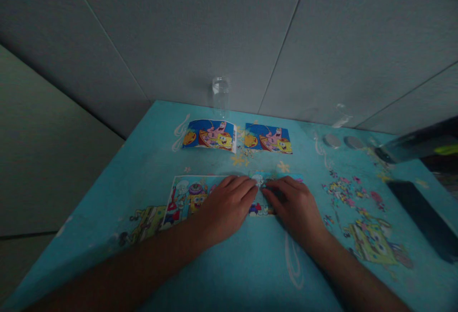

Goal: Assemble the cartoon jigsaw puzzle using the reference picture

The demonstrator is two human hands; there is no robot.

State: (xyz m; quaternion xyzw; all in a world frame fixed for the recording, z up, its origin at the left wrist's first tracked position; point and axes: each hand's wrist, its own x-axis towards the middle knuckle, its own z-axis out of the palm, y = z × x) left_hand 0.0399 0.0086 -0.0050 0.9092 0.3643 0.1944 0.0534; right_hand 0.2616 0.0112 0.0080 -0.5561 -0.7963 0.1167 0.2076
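Reading it from my end, left to right.

- Turquoise cartoon tablecloth (pixel 118 192) covers the table.
- Part-built jigsaw (pixel 182 197) lies flat at front middle. Its left section is in view; the middle is hidden under both hands.
- Left hand (pixel 225 207): palm down on the jigsaw, fingers stretched flat and close together, tips almost meeting the other hand's. Nothing pinched.
- Right hand (pixel 295 204): palm down, fingers together and slightly curled, tips on the jigsaw's upper strip. Can't tell whether a loose piece sits under them.
- Behind the hands: left picture (pixel 209 135) and right picture (pixel 268 139), same print, side by side. A clear tube (pixel 220 93) stands upright by the wall.
- Further right: loose pieces (pixel 343 192) scattered, apart from the right hand. Two round lids (pixel 332 140) beyond them. A dark flat slab (pixel 418 212) near the edge.

Handling, my read: thin card, very light. Joined sections are floppy and would likely split if lifted by one edge. Better to slide them flat and press from above with flat fingertips. Pinch single pieces by their edges. The cloth may ruck under a slide.
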